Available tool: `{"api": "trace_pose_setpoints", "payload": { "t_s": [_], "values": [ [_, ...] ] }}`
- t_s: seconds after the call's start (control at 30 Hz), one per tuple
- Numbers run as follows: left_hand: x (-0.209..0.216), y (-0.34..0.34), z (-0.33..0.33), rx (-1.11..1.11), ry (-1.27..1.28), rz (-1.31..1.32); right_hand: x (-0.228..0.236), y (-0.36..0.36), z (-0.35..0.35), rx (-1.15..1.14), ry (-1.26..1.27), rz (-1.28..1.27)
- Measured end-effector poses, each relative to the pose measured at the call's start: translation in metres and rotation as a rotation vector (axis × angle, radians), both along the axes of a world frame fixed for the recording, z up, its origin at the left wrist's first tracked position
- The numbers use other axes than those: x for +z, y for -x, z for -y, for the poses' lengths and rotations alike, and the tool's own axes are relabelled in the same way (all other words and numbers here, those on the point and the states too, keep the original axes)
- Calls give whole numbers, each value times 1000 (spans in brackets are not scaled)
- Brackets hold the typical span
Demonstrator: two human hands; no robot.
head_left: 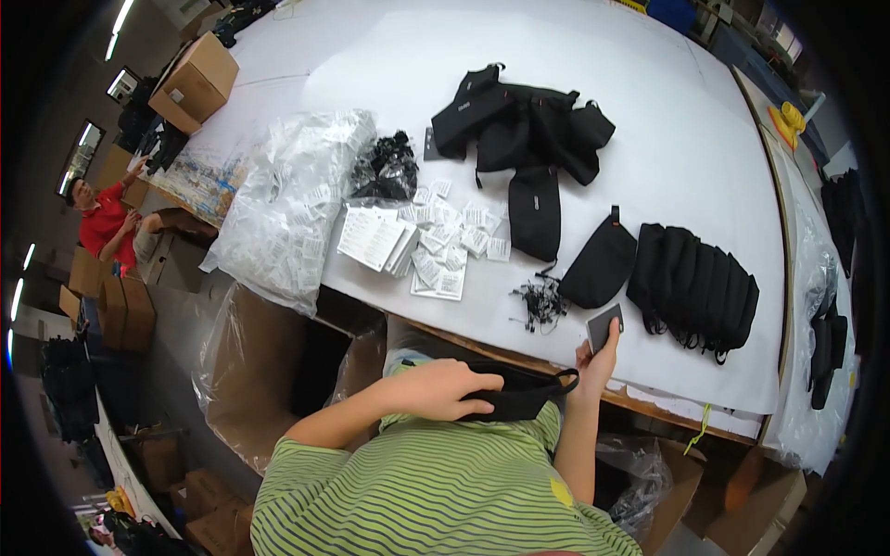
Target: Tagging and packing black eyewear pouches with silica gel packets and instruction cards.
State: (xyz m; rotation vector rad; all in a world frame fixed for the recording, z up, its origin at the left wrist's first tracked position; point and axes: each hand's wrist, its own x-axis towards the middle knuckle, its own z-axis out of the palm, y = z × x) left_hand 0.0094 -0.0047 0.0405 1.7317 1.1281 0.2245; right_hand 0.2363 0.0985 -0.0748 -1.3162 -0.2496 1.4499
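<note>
A black fabric pouch (521,397) with a loop at its right end rests against my lap, below the table's front edge. My left hand (443,387) is closed on its left part, with the thumb and forefinger at its opening. My right hand (596,360) is raised at the table edge and pinches a flat dark grey card (604,327). Just beyond it lie a small heap of thin black cords (540,304) and a single black pouch (601,263). To their right, several black pouches (691,287) lie in an overlapping row.
More black pouches (528,125) are piled farther back on the white table (667,139). Left of them are white packets (445,243), printed sheets (371,239), bagged black parts (385,167) and a large clear bag (287,208). A person in red (107,222) sits far left, near cardboard boxes (195,83).
</note>
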Motion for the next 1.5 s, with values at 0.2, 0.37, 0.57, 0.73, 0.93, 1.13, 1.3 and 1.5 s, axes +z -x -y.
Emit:
{"api": "trace_pose_setpoints", "payload": {
  "t_s": [0.2, 0.37, 0.57, 0.73, 0.93, 1.13, 1.3, 1.5],
  "values": [
    [4, -3, 0, -38, 62, -45, 9, 12, 0, 26, 13, -143],
    [-2, 2, -3, 26, 2, -42, 19, 8, -13, -119, -144, 95],
    [-4, 23, -33, 46, -165, -64, 48, -19, -35, 146, -520, 679],
    [-2, 18, -48, -42, -231, -99, 91, -12, -33, 361, -615, 721],
    [-15, 6, -54, 20, -579, -54, 97, 23, -9, 1133, -818, 1439],
    [-36, 17, -51, -117, -713, -110, 81, 18, -1, 1517, -614, 1087],
    [-62, 36, -78, 155, -326, 68, 78, 7, 10, 1649, -715, 1055],
    [-135, 84, -143, 468, -891, -348, 88, 4, 15, 1469, -907, 1187]
  ]
}}
